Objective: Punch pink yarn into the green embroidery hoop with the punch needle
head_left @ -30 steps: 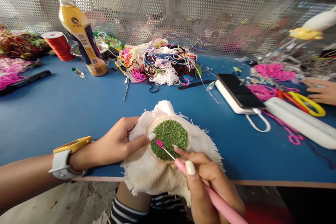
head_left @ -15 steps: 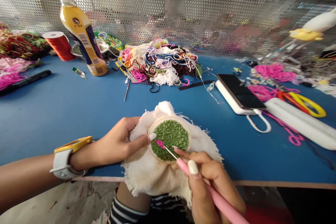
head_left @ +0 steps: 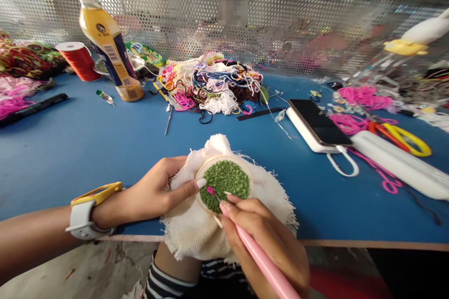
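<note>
My left hand (head_left: 168, 189) grips the left rim of a small embroidery hoop (head_left: 198, 173), thumb on top and the other fingers hidden under the cloth. White frayed cloth (head_left: 194, 240) is stretched in the hoop and spreads around it. Green looped yarn (head_left: 228, 177) fills most of the hoop, with a small pink yarn patch (head_left: 210, 190) at the left. My right hand (head_left: 266, 229) is closed around a pink-handled punch needle (head_left: 257, 252). Its metal tip meets the work beside the pink patch; the very end is hard to make out.
Tangled yarn (head_left: 224, 86) lies at the back of the blue table (head_left: 140, 138), near a yellow bottle (head_left: 108, 46) and a red thread spool (head_left: 79, 61). On the right are a phone (head_left: 319, 121) on a white power bank, yellow-orange scissors (head_left: 409, 140) and pink yarn (head_left: 365, 96).
My right hand has moved left and the punch needle has gone down, so less of its metal shaft shows. The left hand keeps its hold on the hoop.
</note>
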Demonstrator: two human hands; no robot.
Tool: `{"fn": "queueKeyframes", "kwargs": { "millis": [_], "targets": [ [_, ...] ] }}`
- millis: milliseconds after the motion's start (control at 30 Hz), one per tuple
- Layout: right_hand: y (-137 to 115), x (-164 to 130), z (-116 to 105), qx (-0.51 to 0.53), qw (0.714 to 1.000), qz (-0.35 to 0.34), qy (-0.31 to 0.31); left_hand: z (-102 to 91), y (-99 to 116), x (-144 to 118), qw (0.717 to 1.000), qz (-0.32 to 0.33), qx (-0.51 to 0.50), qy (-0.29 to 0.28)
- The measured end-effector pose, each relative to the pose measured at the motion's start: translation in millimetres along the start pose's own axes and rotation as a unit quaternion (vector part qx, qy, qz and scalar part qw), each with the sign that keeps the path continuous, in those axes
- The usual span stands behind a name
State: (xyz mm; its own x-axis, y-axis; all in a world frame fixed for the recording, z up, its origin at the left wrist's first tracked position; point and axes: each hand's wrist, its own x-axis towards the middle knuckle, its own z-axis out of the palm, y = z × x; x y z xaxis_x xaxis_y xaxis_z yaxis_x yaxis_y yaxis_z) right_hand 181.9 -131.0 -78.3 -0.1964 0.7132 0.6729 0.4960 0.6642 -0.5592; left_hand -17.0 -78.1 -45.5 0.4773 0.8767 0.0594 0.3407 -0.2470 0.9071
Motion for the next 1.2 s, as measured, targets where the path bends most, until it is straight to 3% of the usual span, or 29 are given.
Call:
{"fn": "queueKeyframes", "kwargs": {
  "millis": [200,333,533,833,1200],
  "targets": [
    [6,10,-9,0.04,0.992,0.014,-0.116,-0.2,1,0,1.0,0.002,-0.004,-0.001],
    [10,18,-3,0.051,0.988,0.003,-0.143,-0.1,-1,-1,1.0,0.001,0.009,-0.004],
    [16,13,0,0.114,0.991,0.06,-0.041,-1.4,-1,1,1.0,-0.016,0.003,-0.012],
    [8,9,-1,0.16,0.979,0.108,0.063,-0.6,2,1,0.997,-0.058,-0.038,-0.017],
    [6,11,-2,0.156,0.979,0.107,0.072,-0.7,2,2,0.999,-0.047,-0.025,-0.011]
  ]
}}
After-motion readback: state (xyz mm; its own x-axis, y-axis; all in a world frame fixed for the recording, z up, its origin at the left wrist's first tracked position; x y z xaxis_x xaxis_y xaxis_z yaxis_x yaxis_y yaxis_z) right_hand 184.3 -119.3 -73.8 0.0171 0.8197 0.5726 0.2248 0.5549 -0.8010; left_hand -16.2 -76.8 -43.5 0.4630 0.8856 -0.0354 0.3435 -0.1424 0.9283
